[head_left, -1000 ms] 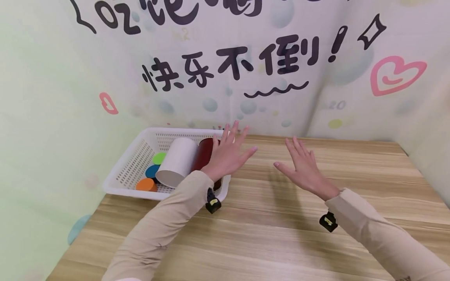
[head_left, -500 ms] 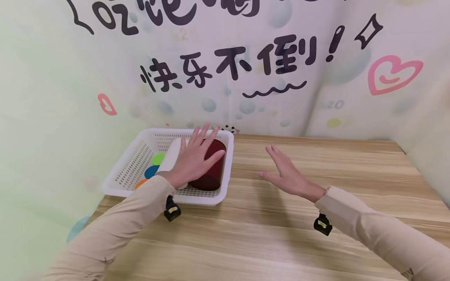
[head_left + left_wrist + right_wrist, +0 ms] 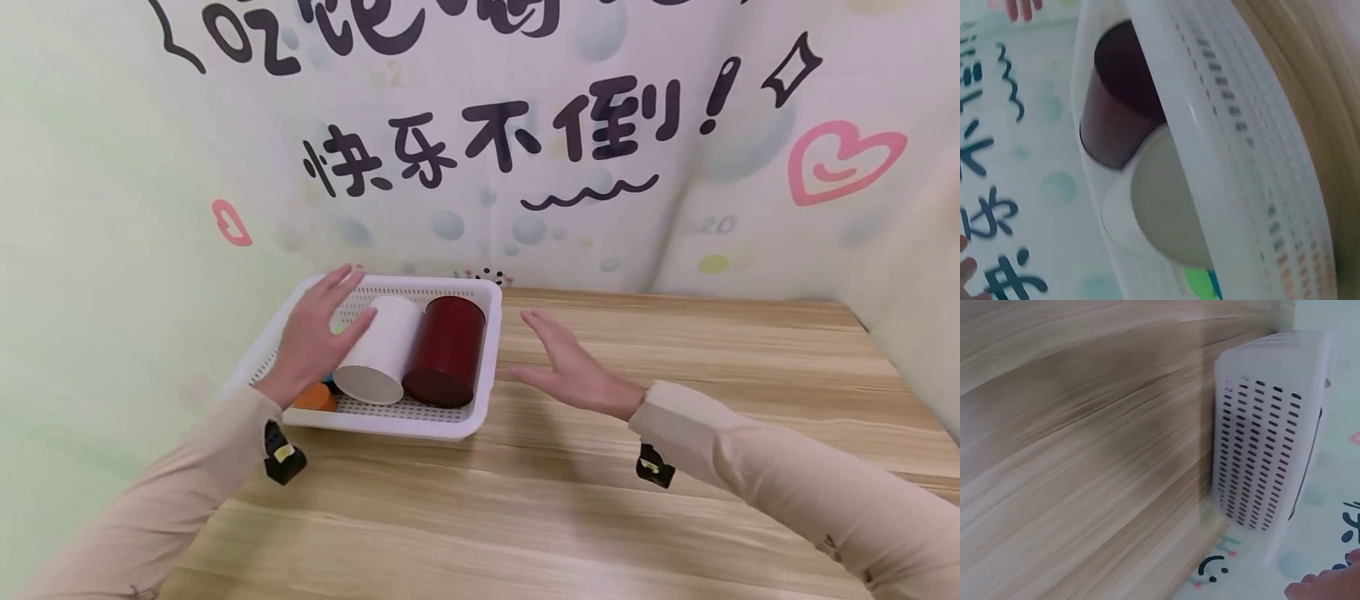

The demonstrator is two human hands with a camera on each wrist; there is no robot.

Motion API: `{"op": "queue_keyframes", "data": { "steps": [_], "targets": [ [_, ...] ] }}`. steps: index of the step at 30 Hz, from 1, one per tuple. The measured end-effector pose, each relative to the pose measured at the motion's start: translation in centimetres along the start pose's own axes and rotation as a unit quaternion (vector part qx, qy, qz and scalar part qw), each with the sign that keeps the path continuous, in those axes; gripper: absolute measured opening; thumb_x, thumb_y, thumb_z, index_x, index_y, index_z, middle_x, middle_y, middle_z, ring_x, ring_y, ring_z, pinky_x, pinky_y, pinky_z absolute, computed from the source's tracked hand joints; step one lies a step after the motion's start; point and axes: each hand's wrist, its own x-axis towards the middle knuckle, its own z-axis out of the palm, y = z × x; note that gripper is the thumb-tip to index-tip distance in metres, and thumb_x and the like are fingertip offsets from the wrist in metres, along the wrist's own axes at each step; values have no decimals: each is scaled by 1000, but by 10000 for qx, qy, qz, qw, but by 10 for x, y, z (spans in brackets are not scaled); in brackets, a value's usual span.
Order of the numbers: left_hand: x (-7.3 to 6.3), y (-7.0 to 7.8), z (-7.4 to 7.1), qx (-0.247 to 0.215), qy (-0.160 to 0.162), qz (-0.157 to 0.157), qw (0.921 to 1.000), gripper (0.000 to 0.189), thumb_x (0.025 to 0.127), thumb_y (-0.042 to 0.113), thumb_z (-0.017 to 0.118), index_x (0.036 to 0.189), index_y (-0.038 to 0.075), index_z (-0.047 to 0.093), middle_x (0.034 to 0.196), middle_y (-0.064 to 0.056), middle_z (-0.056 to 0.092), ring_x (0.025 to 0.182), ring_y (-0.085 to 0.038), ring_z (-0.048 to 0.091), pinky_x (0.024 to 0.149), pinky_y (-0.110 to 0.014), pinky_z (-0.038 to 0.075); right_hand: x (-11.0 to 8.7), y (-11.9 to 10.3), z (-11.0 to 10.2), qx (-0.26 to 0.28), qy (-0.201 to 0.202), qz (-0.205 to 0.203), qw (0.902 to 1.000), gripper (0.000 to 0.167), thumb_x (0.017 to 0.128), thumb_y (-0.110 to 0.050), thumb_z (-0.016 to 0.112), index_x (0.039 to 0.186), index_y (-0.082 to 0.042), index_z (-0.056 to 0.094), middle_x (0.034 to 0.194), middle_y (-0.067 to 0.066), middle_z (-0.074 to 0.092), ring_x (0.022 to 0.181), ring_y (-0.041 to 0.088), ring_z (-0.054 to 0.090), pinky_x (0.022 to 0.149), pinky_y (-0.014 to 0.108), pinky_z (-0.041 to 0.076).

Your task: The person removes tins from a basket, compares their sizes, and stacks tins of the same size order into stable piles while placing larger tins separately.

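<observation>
A white plastic basket (image 3: 405, 427) sits at the back left of the table. Inside it lie a white cylinder (image 3: 381, 346) with a pale grey end and a dark red cylinder (image 3: 448, 350), side by side. An orange disc-like piece (image 3: 315, 398) lies at the basket's front left, with blue and green pieces partly hidden behind my left hand (image 3: 311, 333). That hand hovers over the basket's left part, fingers extended, holding nothing. To the basket's right, my right hand (image 3: 577, 371) hangs above the table with straight fingers, palm facing the basket. In the right wrist view the basket's perforated side (image 3: 1257, 444) shows.
The wood-grain table (image 3: 675, 517) extends to the right and front. Behind it hangs a pale printed cloth (image 3: 562, 233) with black characters and hearts, close to the basket's back edge. Another pale cloth wall (image 3: 90, 292) borders the left side.
My left hand has swept leftward across the basket, uncovering the red and white cylinders. My right hand has moved left toward the basket. The basket and its contents have stayed in place.
</observation>
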Motion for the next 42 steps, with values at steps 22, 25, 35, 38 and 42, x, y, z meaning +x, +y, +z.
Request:
{"op": "queue_keyframes", "data": {
  "steps": [22,25,35,38,42],
  "targets": [
    [-35,-112,-38,363,-776,-1781,9803,52,91,28,48,129,-5,39,127,-30,38,115,-46,30,92,-58,23,63,-16,20,1357,-403,770,9869,58,85,-19,58,134,-2,33,135,15,35,115,34,42,85,38,42],
    [-40,-120,-38,392,-1141,-2011,9721,54,91,30,46,129,-7,37,126,-33,37,113,-48,33,89,-57,27,66,-11,22,1444,-347,872,9851,55,85,-18,58,132,-2,35,134,16,37,115,34,43,86,38,42],
    [-56,-139,-44,51,-1632,-2481,9549,53,93,28,42,128,-10,35,118,-36,39,99,-47,46,78,-51,40,82,-7,32,1560,-214,1048,9820,55,85,-19,58,131,-1,36,128,18,42,113,30,46,86,37,42],
    [-58,-143,-43,-145,-1725,-2630,9491,54,93,30,41,130,-9,33,116,-34,41,99,-45,46,76,-47,42,89,-7,36,1536,-162,1135,9815,58,85,-21,58,134,-2,33,129,18,41,113,29,45,87,38,41],
    [-58,-146,-42,-373,-1772,-2787,9432,56,93,33,40,132,-7,32,112,-30,43,91,-37,50,67,-36,45,97,-9,38,1479,-155,1332,9799,61,85,-24,58,136,-4,31,129,17,40,115,28,43,89,38,40]
  ]
}}
